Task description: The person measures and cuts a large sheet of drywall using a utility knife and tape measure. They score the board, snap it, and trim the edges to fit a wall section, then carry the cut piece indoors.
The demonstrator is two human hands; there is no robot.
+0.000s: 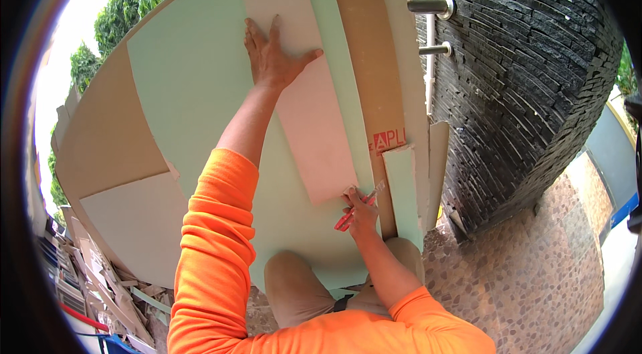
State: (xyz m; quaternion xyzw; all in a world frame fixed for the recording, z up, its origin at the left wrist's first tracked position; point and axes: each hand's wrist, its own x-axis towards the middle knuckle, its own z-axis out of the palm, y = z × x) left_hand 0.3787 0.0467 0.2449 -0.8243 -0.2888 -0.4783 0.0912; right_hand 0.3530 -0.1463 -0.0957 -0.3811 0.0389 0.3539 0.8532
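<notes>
Left hand (271, 63) spans edges of pink strip (322, 136) beside bare board (197, 73).

A wrinkled orange top (215, 247) and tan trousers (294, 290) are worn

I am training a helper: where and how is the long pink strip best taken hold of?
Probably by its left long edge, below the spread left hand, coming from the left. The pink strip lies flat against the green board, so only an edge offers purchase; that stretch is straight and uncovered, while the right hand, with the red tool, is at the lower right corner.
</notes>
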